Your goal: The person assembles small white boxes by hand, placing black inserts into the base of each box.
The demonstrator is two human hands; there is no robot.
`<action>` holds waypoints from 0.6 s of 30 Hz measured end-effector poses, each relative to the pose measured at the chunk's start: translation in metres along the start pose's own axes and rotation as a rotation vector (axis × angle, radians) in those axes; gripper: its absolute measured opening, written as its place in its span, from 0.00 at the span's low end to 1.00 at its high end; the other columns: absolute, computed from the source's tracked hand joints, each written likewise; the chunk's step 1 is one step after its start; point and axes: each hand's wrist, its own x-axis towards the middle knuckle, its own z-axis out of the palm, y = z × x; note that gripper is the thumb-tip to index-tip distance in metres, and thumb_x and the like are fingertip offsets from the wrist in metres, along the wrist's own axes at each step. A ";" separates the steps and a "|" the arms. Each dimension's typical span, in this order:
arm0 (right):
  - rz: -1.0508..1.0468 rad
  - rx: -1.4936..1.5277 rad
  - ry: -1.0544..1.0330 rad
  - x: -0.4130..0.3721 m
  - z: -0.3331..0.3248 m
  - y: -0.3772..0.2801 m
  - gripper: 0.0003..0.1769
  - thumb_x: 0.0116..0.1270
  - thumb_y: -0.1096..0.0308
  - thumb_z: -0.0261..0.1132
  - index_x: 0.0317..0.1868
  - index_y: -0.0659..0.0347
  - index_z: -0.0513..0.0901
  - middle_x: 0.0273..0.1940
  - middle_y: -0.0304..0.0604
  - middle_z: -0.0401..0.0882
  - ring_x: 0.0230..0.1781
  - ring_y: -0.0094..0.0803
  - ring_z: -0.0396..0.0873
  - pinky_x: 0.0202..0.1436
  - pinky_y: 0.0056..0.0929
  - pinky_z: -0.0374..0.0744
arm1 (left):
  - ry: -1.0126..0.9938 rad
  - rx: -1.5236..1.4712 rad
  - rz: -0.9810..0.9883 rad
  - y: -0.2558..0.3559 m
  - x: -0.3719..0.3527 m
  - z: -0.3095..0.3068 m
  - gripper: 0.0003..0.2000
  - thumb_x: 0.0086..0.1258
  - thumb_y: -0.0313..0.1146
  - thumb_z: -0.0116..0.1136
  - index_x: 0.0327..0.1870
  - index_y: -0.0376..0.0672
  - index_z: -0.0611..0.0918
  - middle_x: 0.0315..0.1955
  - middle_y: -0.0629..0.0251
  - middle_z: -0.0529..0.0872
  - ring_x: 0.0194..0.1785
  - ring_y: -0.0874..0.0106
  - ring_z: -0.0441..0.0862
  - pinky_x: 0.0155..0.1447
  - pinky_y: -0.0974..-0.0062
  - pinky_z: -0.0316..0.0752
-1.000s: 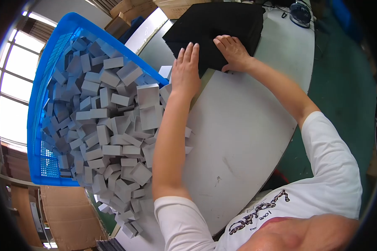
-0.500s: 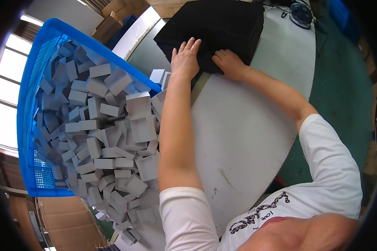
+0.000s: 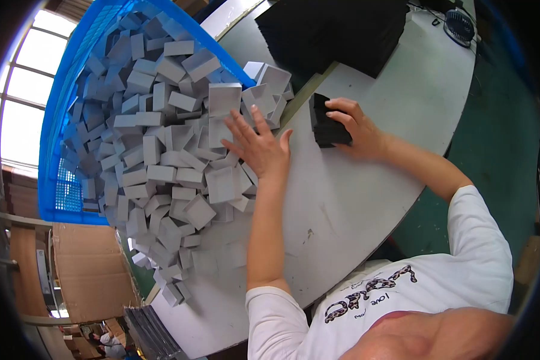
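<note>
spreads open left hand [image 3: 261, 147] over grey boxes [image 3: 222, 183], holding nothing; clasps black foam stack [image 3: 324, 123] in right hand [image 3: 359, 129].

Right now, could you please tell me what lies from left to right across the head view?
Crate wall → grey boxes → left hand → black block → right hand → fan.

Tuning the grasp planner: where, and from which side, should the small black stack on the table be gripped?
Probably pinch the small black stack across its two long side faces, coming from the right over bare table. It lies flat as a layered block, the right hand wraps it that way, and grey boxes crowd its left.
</note>
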 end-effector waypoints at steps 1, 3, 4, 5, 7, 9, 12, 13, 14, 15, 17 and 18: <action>-0.033 -0.003 0.034 0.008 -0.001 -0.005 0.49 0.48 0.74 0.84 0.70 0.58 0.70 0.78 0.53 0.61 0.77 0.60 0.66 0.78 0.52 0.72 | -0.036 0.094 -0.065 -0.012 -0.015 -0.005 0.43 0.64 0.56 0.76 0.76 0.44 0.74 0.72 0.45 0.75 0.82 0.44 0.63 0.83 0.39 0.55; 0.002 0.030 0.005 0.025 -0.013 -0.018 0.47 0.50 0.72 0.85 0.70 0.56 0.70 0.80 0.53 0.58 0.78 0.61 0.64 0.78 0.52 0.73 | -0.088 -0.033 -0.063 -0.041 -0.038 0.002 0.36 0.63 0.52 0.77 0.68 0.42 0.79 0.69 0.47 0.77 0.79 0.45 0.67 0.81 0.42 0.60; 0.021 0.042 -0.007 0.031 -0.018 -0.022 0.47 0.52 0.72 0.85 0.70 0.55 0.70 0.81 0.52 0.56 0.79 0.61 0.63 0.78 0.51 0.74 | -0.112 -0.098 -0.059 -0.052 -0.045 0.000 0.32 0.63 0.50 0.78 0.64 0.42 0.81 0.67 0.48 0.78 0.78 0.46 0.70 0.80 0.43 0.62; 0.039 0.045 -0.020 0.035 -0.021 -0.020 0.45 0.53 0.70 0.85 0.70 0.52 0.70 0.81 0.52 0.56 0.78 0.60 0.65 0.75 0.50 0.76 | -0.124 -0.129 -0.037 -0.059 -0.051 -0.002 0.29 0.63 0.47 0.77 0.60 0.41 0.82 0.66 0.48 0.79 0.76 0.47 0.71 0.79 0.44 0.63; 0.063 0.008 0.004 0.036 -0.023 -0.012 0.45 0.54 0.70 0.85 0.70 0.51 0.71 0.80 0.51 0.57 0.77 0.59 0.66 0.73 0.50 0.78 | -0.147 -0.194 0.013 -0.067 -0.059 -0.010 0.21 0.64 0.40 0.76 0.52 0.38 0.83 0.64 0.50 0.79 0.73 0.51 0.74 0.79 0.44 0.65; 0.013 -0.051 0.090 0.042 -0.027 -0.014 0.45 0.54 0.69 0.86 0.70 0.50 0.71 0.78 0.51 0.58 0.75 0.58 0.67 0.72 0.49 0.79 | -0.080 -0.239 0.037 -0.075 -0.071 -0.016 0.16 0.64 0.36 0.74 0.48 0.38 0.83 0.59 0.53 0.81 0.71 0.53 0.76 0.78 0.46 0.66; -0.159 -0.044 0.258 0.048 -0.034 -0.047 0.46 0.54 0.67 0.87 0.70 0.49 0.71 0.78 0.54 0.58 0.75 0.59 0.66 0.72 0.49 0.78 | 0.008 -0.314 0.086 -0.091 -0.093 -0.029 0.11 0.64 0.33 0.74 0.41 0.39 0.84 0.54 0.56 0.83 0.67 0.54 0.78 0.77 0.47 0.68; -0.188 0.029 0.253 0.046 -0.031 -0.065 0.47 0.53 0.67 0.87 0.71 0.48 0.70 0.78 0.56 0.58 0.76 0.60 0.65 0.73 0.49 0.77 | 0.030 -0.341 0.100 -0.096 -0.104 -0.037 0.10 0.64 0.33 0.74 0.39 0.40 0.84 0.53 0.57 0.83 0.66 0.54 0.79 0.77 0.47 0.69; -0.200 0.085 0.240 0.043 -0.025 -0.088 0.47 0.53 0.66 0.87 0.71 0.48 0.70 0.78 0.57 0.58 0.76 0.61 0.65 0.74 0.49 0.77 | 0.025 -0.412 0.095 -0.102 -0.117 -0.045 0.10 0.64 0.33 0.75 0.38 0.40 0.85 0.52 0.58 0.84 0.64 0.53 0.80 0.76 0.48 0.70; -0.186 0.165 0.161 0.035 -0.015 -0.108 0.48 0.53 0.67 0.87 0.71 0.48 0.69 0.77 0.57 0.58 0.76 0.61 0.65 0.74 0.49 0.76 | 0.022 -0.481 0.091 -0.108 -0.128 -0.057 0.10 0.63 0.33 0.76 0.37 0.41 0.85 0.51 0.59 0.85 0.61 0.52 0.80 0.75 0.49 0.70; -0.152 0.271 0.010 0.016 0.017 -0.130 0.48 0.53 0.67 0.87 0.72 0.48 0.68 0.77 0.56 0.58 0.77 0.61 0.64 0.75 0.50 0.75 | 0.019 -0.549 0.051 -0.121 -0.150 -0.078 0.10 0.63 0.33 0.77 0.35 0.41 0.84 0.49 0.61 0.86 0.58 0.51 0.81 0.74 0.50 0.71; -0.130 0.298 -0.066 0.004 0.035 -0.134 0.49 0.53 0.67 0.87 0.72 0.48 0.68 0.77 0.56 0.58 0.77 0.61 0.63 0.76 0.50 0.74 | 0.016 -0.550 0.013 -0.128 -0.163 -0.087 0.11 0.63 0.33 0.78 0.33 0.41 0.84 0.47 0.62 0.86 0.57 0.51 0.81 0.75 0.50 0.71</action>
